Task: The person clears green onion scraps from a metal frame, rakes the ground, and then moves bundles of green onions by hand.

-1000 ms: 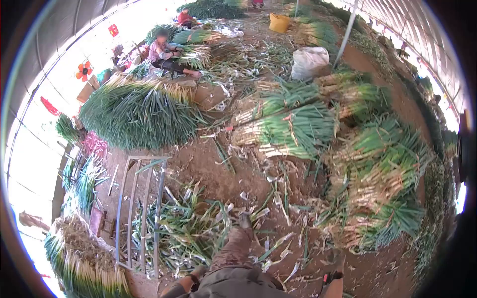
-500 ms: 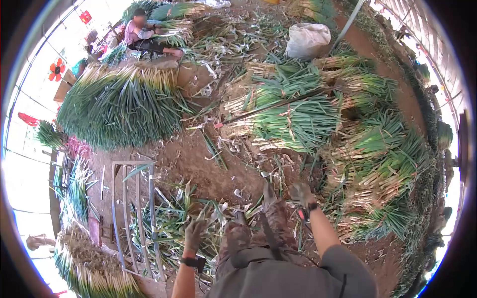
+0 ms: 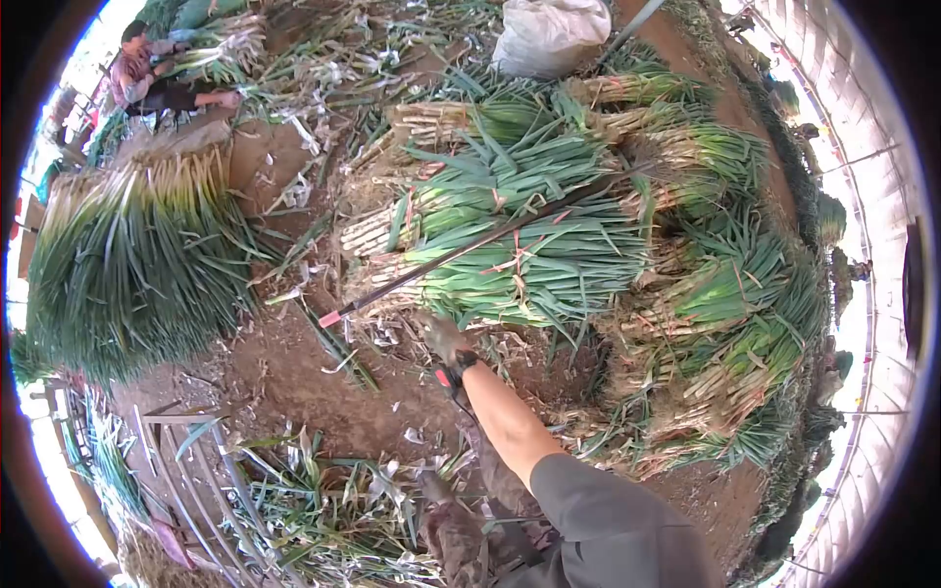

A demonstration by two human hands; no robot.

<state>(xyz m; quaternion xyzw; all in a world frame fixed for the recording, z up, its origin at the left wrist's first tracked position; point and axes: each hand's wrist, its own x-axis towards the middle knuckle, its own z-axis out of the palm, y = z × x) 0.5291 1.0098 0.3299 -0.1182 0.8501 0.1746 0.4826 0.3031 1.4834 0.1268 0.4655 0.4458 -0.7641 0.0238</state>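
Gloved and half-curled, my right grip [image 3: 443,338] held nothing yet; it hovered just below the near edge of the bundle of green onions [image 3: 534,269], touching the straw there or just short of it. My left was out of view. That bundle lay on the dirt floor [image 3: 294,377] under one long dark pole [image 3: 470,245] with a red tip. To lift cleanly, I judged I should catch it near the ties, clear of the pole. I counted one pole, one white sack [image 3: 549,34], one seated person [image 3: 147,83], and many bundles, too heaped to number.
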